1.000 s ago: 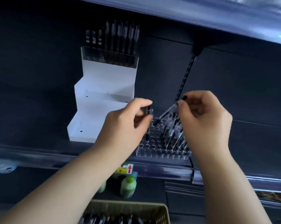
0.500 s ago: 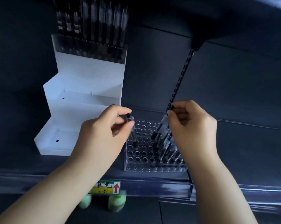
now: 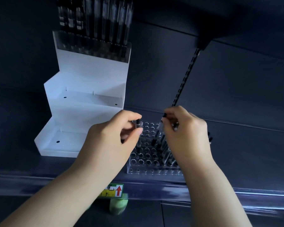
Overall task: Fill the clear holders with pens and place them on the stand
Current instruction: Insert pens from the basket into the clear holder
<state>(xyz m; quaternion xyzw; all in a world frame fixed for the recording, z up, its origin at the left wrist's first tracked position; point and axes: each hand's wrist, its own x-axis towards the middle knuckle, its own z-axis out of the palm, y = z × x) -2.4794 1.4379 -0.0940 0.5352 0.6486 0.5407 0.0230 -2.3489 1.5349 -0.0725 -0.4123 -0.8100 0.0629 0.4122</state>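
Standing left of the clear holder (image 3: 146, 170): white tiered stand (image 3: 89, 102), top step bearing a filled holder (image 3: 92, 46). Hovering over the clear holder's left half: left hand (image 3: 111, 136), thumb and forefinger pinching a pen (image 3: 138, 125) at its cap, long axis near upright, tip down among open holes. Hovering over its right half: second pen (image 3: 160, 126), leaning, tip toward the seated pens; right hand (image 3: 185, 138) pinching its top end. Left pen probably better lined up to seat.

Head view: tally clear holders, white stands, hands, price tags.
clear holders: 2 (top-step holder, shelf holder)
white stand: 1
hands: 2 (left hand, right hand)
price tag: 1
Total: 6
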